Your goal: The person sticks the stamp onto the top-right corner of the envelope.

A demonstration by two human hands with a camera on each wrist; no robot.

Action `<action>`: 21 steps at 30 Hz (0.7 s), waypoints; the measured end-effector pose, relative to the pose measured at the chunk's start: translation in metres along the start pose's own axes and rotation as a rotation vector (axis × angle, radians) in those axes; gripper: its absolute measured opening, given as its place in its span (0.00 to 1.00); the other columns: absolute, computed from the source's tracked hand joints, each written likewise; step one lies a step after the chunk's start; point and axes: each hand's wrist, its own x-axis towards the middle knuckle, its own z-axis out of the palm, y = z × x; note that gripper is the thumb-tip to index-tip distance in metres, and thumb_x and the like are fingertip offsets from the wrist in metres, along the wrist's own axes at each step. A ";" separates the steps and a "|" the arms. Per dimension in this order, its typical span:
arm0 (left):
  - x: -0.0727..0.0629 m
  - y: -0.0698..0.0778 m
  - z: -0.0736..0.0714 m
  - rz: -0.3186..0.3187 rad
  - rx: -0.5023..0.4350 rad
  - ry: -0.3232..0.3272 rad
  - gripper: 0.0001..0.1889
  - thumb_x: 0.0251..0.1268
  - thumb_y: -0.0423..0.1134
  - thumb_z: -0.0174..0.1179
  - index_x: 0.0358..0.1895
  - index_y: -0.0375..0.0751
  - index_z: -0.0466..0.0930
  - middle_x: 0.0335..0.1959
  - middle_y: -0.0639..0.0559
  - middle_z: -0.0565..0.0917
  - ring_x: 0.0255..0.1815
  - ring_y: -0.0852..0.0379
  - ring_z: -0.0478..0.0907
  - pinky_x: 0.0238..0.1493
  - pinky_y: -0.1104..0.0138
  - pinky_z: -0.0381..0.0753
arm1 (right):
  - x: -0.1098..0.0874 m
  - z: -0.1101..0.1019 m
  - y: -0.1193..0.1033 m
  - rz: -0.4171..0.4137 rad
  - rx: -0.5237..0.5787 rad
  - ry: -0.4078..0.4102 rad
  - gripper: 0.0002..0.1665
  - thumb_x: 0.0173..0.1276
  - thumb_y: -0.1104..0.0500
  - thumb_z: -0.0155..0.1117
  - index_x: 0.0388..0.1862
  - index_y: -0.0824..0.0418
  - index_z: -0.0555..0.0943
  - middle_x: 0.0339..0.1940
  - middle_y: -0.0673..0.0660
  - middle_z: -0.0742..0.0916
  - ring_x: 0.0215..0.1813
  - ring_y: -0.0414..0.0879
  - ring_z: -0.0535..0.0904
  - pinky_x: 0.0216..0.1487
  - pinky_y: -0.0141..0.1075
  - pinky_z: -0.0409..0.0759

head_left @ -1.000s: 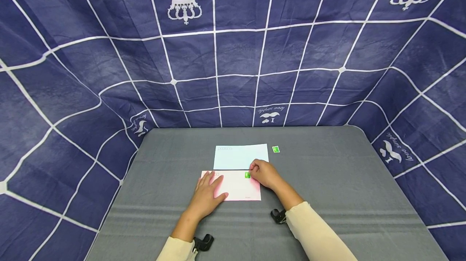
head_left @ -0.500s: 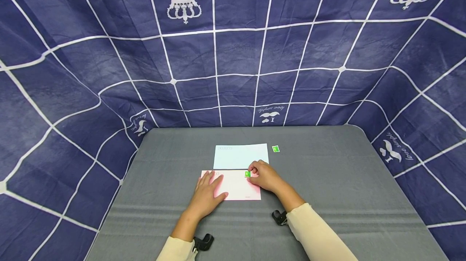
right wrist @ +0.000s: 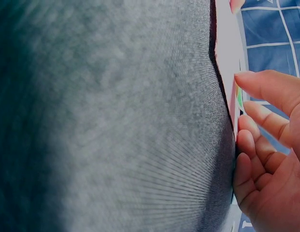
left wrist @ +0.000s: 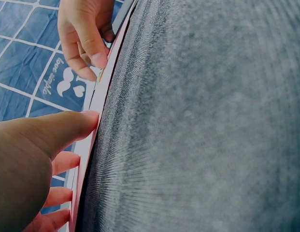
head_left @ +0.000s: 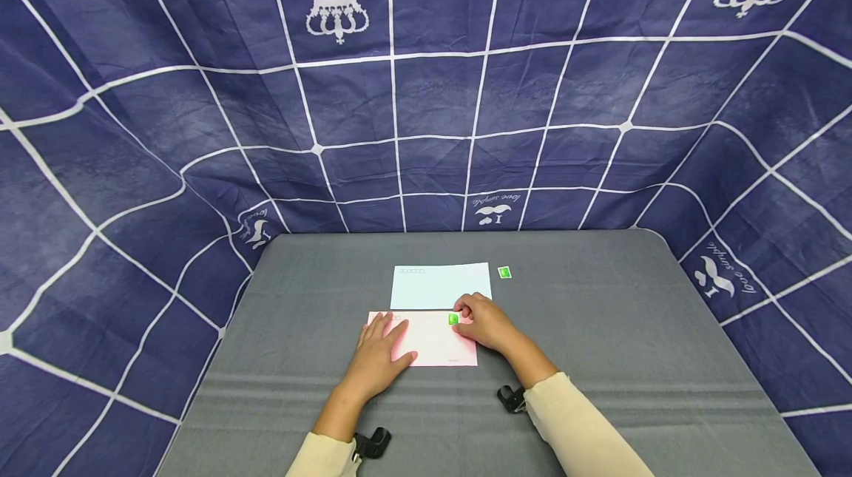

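Observation:
A pink-tinted envelope (head_left: pixel 433 344) lies flat on the grey table. My left hand (head_left: pixel 379 359) rests on its left part with the fingers spread; the left wrist view shows the thumb (left wrist: pixel 82 123) touching the paper near its close edge. At the envelope's upper right corner is a green postage stamp (head_left: pixel 453 319). My right hand (head_left: pixel 486 322) holds this stamp by its edges, thumb (right wrist: pixel 251 81) and index finger (right wrist: pixel 265 116) on opposite sides, the other fingers curled. Whether the stamp is stuck down cannot be seen.
A pale blue envelope (head_left: pixel 433 286) lies just behind the pink one, partly under my right hand. Another green stamp (head_left: pixel 504 272) lies to its right on the grey table (head_left: pixel 599 329). Blue gridded cloth (head_left: pixel 426 107) hangs round the back and sides.
My right thumb has come out from the hand to the lower right edge of the stamp, and the stamp shows more fully. My left hand and both envelopes stay in place.

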 end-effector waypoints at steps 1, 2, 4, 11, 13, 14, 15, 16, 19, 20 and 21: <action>0.000 0.000 0.000 0.001 0.001 0.002 0.33 0.63 0.53 0.67 0.69 0.41 0.76 0.74 0.32 0.68 0.79 0.33 0.59 0.77 0.37 0.55 | 0.000 0.000 0.000 0.001 -0.001 0.001 0.16 0.57 0.58 0.79 0.41 0.57 0.81 0.32 0.50 0.78 0.33 0.39 0.68 0.36 0.31 0.66; 0.000 0.000 0.000 0.000 0.001 0.002 0.33 0.63 0.53 0.67 0.69 0.41 0.76 0.74 0.32 0.68 0.79 0.33 0.59 0.77 0.37 0.55 | 0.000 0.000 0.000 0.002 -0.001 0.000 0.17 0.57 0.58 0.79 0.41 0.56 0.81 0.32 0.50 0.78 0.33 0.39 0.68 0.36 0.31 0.66; 0.000 0.000 0.000 -0.001 -0.001 0.000 0.33 0.63 0.53 0.67 0.69 0.42 0.76 0.74 0.32 0.68 0.79 0.33 0.58 0.77 0.37 0.55 | 0.000 0.000 0.000 0.004 0.002 0.000 0.17 0.57 0.58 0.79 0.42 0.56 0.81 0.32 0.50 0.78 0.33 0.39 0.68 0.37 0.31 0.66; -0.001 0.001 0.000 -0.009 -0.014 0.005 0.33 0.62 0.53 0.67 0.69 0.42 0.76 0.74 0.32 0.68 0.79 0.33 0.59 0.78 0.38 0.55 | -0.001 0.001 0.001 -0.010 -0.005 0.011 0.17 0.57 0.59 0.78 0.43 0.56 0.82 0.32 0.50 0.78 0.33 0.38 0.69 0.36 0.30 0.67; -0.001 0.002 0.000 -0.013 -0.021 0.013 0.33 0.61 0.52 0.68 0.68 0.41 0.76 0.73 0.32 0.69 0.79 0.33 0.59 0.78 0.38 0.55 | -0.002 0.001 0.001 -0.013 -0.003 0.014 0.17 0.57 0.59 0.78 0.44 0.57 0.82 0.32 0.50 0.78 0.33 0.38 0.69 0.36 0.30 0.67; -0.001 0.002 0.001 -0.016 -0.024 0.019 0.34 0.61 0.52 0.68 0.68 0.40 0.76 0.73 0.32 0.69 0.78 0.33 0.60 0.78 0.38 0.56 | -0.003 0.001 0.001 -0.015 0.002 0.016 0.17 0.57 0.60 0.78 0.44 0.57 0.82 0.33 0.51 0.78 0.33 0.38 0.69 0.36 0.30 0.67; -0.001 0.003 0.001 -0.019 -0.026 0.025 0.34 0.60 0.52 0.69 0.67 0.39 0.76 0.73 0.32 0.69 0.78 0.33 0.60 0.78 0.39 0.56 | -0.003 0.001 0.001 -0.015 0.008 0.016 0.17 0.57 0.60 0.78 0.44 0.57 0.82 0.33 0.51 0.78 0.34 0.38 0.70 0.36 0.30 0.68; -0.001 0.003 0.001 -0.023 -0.027 0.031 0.34 0.60 0.51 0.69 0.66 0.38 0.75 0.73 0.32 0.70 0.78 0.34 0.60 0.78 0.39 0.56 | -0.004 0.001 0.001 -0.015 0.015 0.016 0.17 0.57 0.60 0.77 0.44 0.57 0.82 0.33 0.51 0.79 0.34 0.39 0.70 0.37 0.30 0.68; -0.001 0.004 0.002 -0.039 -0.026 0.049 0.34 0.58 0.51 0.71 0.64 0.36 0.75 0.72 0.33 0.70 0.77 0.34 0.62 0.78 0.40 0.57 | -0.006 0.000 0.001 -0.020 0.043 0.019 0.17 0.57 0.62 0.77 0.44 0.58 0.82 0.34 0.51 0.80 0.36 0.40 0.73 0.38 0.30 0.71; 0.000 0.004 0.002 -0.044 -0.027 0.055 0.34 0.57 0.50 0.72 0.63 0.35 0.75 0.72 0.33 0.70 0.77 0.35 0.62 0.78 0.40 0.57 | -0.006 -0.001 0.000 -0.022 0.048 0.018 0.16 0.57 0.63 0.76 0.44 0.58 0.83 0.35 0.51 0.80 0.37 0.41 0.74 0.40 0.30 0.72; 0.000 0.005 0.002 -0.048 -0.029 0.062 0.34 0.56 0.50 0.72 0.63 0.35 0.75 0.71 0.32 0.70 0.77 0.35 0.63 0.78 0.40 0.57 | -0.007 -0.002 0.000 -0.021 0.050 0.019 0.16 0.58 0.63 0.76 0.45 0.58 0.83 0.35 0.51 0.81 0.38 0.41 0.75 0.41 0.30 0.72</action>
